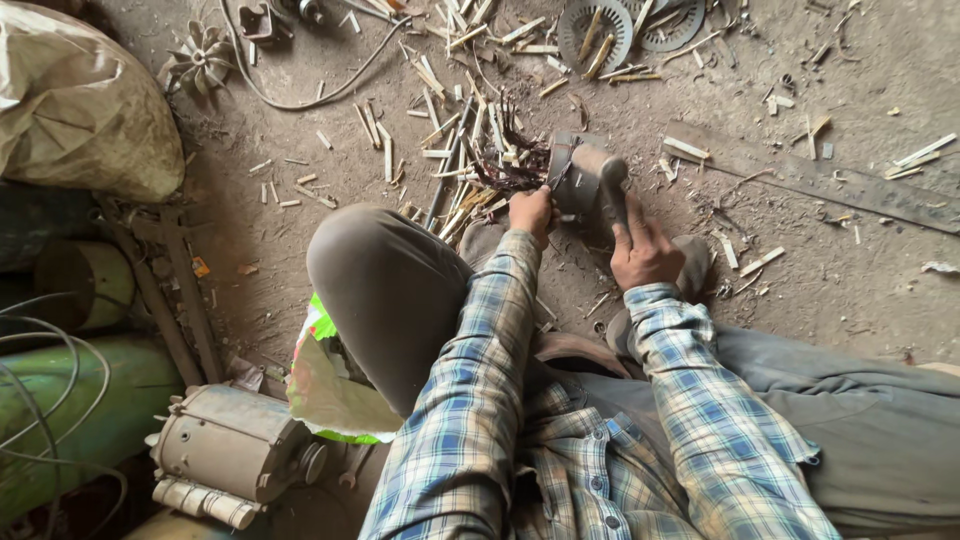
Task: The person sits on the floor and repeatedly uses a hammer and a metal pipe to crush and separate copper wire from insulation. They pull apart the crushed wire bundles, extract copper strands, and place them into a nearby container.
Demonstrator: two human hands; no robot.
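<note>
I sit on a dirt floor with one knee raised. A grey cylindrical metal motor part stands between my feet. My right hand lies on its right side, with a finger stretched up along it. At the part's left edge is my left hand, closed on a thin tool whose tip pokes into the part. Dark reddish wire strands spread out just left of the part.
Several pale wood slivers litter the floor ahead. Slotted metal discs lie at the top. A sack sits at the left, a grey motor housing and a green cylinder at the lower left. A flat metal bar lies right.
</note>
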